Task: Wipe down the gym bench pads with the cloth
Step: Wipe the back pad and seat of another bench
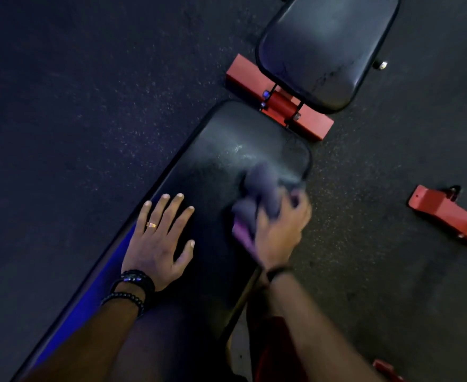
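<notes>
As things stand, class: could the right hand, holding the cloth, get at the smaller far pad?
Probably yes: the right hand with the cloth works near the long pad's far end; only the red hinge bracket separates it from the smaller pad.

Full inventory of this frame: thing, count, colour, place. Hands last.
long bench pad: 1, black, centre, running to lower left
seat pad: 1, black, top right, apart from the long pad
bench frame crossbar: 1, red, between the two pads
second frame piece: 1, red, on floor at right edge
floor: 1, dark speckled, all around
cloth: 1, purple-grey, on long pad near its right edge
ring: 1, gold, left hand finger
left hand: flat on long pad
right hand: grips cloth, blurred
</notes>
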The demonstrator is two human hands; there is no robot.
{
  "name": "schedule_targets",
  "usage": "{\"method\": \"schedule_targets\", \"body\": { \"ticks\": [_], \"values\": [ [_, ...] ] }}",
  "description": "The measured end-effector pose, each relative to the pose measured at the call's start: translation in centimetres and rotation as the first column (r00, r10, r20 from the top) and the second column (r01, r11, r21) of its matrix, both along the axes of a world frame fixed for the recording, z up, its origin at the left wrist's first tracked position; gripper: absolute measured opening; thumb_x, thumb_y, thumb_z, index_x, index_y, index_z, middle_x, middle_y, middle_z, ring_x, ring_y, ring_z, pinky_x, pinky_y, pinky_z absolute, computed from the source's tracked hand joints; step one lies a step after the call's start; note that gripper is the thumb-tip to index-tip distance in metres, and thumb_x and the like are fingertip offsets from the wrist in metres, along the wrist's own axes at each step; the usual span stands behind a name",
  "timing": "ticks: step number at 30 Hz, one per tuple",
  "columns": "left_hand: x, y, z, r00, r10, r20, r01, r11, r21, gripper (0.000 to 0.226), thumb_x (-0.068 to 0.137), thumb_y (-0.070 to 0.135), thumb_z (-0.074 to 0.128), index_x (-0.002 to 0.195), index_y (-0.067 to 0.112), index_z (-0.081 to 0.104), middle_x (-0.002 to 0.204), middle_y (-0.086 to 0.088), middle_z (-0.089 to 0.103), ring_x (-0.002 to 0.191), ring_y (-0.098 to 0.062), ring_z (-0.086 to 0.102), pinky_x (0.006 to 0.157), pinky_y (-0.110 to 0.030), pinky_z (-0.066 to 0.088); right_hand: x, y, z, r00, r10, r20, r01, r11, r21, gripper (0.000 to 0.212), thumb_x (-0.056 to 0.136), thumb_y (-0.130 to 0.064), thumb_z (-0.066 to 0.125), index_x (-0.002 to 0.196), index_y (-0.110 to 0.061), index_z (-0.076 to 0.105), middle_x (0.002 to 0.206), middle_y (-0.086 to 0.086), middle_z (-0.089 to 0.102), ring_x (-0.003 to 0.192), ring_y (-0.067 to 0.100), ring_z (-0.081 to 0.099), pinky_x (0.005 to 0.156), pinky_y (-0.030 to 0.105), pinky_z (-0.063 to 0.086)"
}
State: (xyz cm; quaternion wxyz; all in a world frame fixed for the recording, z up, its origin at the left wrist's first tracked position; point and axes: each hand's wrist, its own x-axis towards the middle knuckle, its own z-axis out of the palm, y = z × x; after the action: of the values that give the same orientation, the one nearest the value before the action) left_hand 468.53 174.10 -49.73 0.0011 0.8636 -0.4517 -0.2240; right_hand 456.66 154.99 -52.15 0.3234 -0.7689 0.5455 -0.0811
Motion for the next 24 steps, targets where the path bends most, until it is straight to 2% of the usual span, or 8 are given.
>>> {"method": "schedule_targets", "body": {
  "ticks": [5,8,11,13,16,19,21,24],
  "values": [
    [-0.2,0.1,-0.2,1.000,0.010,-0.001,-0.010,1.000,0.006,0.063,0.089,0.045,0.042,0.144,0.013,0.044,0.157,-0.012,0.032,0.147,-0.033,0.025,0.119,-0.057,0.019,9.0,-12.6,-4.7,0.944,-0.073,-0.321,0.046,0.995,-0.090,0.048,0.085,-0.043,0.055,0.128,-0.025,0.061,0.135,0.010,0.047,0.123,0.035,0.044,0.098,0.053,0.044],
    [0.1,0.1,0.0,0.999,0.026,-0.025,-0.026,1.000,0.004,0.064,0.088,0.045,0.042,0.144,0.013,0.046,0.157,-0.012,0.033,0.147,-0.033,0.026,0.118,-0.057,0.020,4.8,-7.3,-1.9,0.884,0.356,-0.303,-0.422,0.887,-0.187,0.056,0.079,-0.045,0.050,0.129,-0.022,0.058,0.137,0.012,0.048,0.128,0.037,0.043,0.104,0.055,0.038],
    [0.0,0.1,-0.2,1.000,0.015,-0.027,-0.015,1.000,-0.012,0.065,0.088,0.045,0.043,0.143,0.013,0.048,0.156,-0.012,0.034,0.146,-0.033,0.028,0.118,-0.057,0.021,-3.3,-1.6,-0.1,0.751,0.643,-0.151,-0.659,0.744,-0.107,0.054,0.074,-0.039,0.055,0.126,-0.025,0.060,0.140,0.007,0.047,0.137,0.036,0.036,0.112,0.063,0.024],
    [-0.1,0.3,-0.4,1.000,0.018,-0.025,-0.019,0.999,-0.028,0.065,0.088,0.046,0.042,0.144,0.013,0.047,0.156,-0.011,0.034,0.146,-0.031,0.027,0.119,-0.055,0.019,-3.1,-3.6,-1.0,0.824,0.557,-0.105,-0.565,0.822,-0.068,0.049,0.078,-0.042,0.054,0.125,-0.028,0.056,0.140,0.007,0.045,0.138,0.034,0.034,0.113,0.063,0.021],
    [0.0,0.3,-0.5,1.000,0.025,-0.016,-0.026,0.998,-0.059,0.065,0.088,0.047,0.041,0.143,0.014,0.048,0.156,-0.012,0.034,0.146,-0.030,0.027,0.121,-0.051,0.012,5.2,-10.1,-3.4,0.974,0.145,-0.174,-0.163,0.982,-0.094,0.049,0.087,-0.052,0.055,0.125,-0.021,0.059,0.134,0.011,0.048,0.126,0.035,0.045,0.103,0.052,0.041],
    [0.0,0.3,-0.6,1.000,0.017,-0.010,-0.018,0.998,-0.056,0.066,0.087,0.048,0.041,0.144,0.014,0.046,0.156,-0.013,0.034,0.146,-0.031,0.027,0.122,-0.050,0.009,16.0,-13.5,-5.0,0.907,0.122,-0.404,-0.139,0.990,-0.013,0.057,0.087,-0.062,0.053,0.126,-0.022,0.060,0.131,0.012,0.054,0.121,0.038,0.052,0.098,0.050,0.043],
    [0.1,0.2,-0.6,1.000,0.018,-0.015,-0.018,0.999,-0.047,0.066,0.087,0.048,0.041,0.143,0.015,0.046,0.155,-0.013,0.035,0.145,-0.032,0.027,0.122,-0.049,0.007,19.1,-11.1,-5.1,0.831,0.432,-0.349,-0.477,0.877,-0.050,0.052,0.085,-0.056,0.055,0.121,-0.019,0.062,0.130,0.010,0.055,0.119,0.037,0.051,0.095,0.049,0.045],
    [0.3,0.1,-0.4,1.000,0.007,-0.018,-0.008,0.999,-0.045,0.065,0.086,0.048,0.043,0.141,0.014,0.049,0.153,-0.014,0.037,0.144,-0.032,0.028,0.121,-0.049,0.008,13.3,-5.5,-2.6,0.590,0.794,-0.151,-0.806,0.565,-0.177,0.052,0.075,-0.042,0.062,0.123,-0.020,0.063,0.136,0.010,0.052,0.131,0.038,0.042,0.106,0.055,0.036]
  ]
}}
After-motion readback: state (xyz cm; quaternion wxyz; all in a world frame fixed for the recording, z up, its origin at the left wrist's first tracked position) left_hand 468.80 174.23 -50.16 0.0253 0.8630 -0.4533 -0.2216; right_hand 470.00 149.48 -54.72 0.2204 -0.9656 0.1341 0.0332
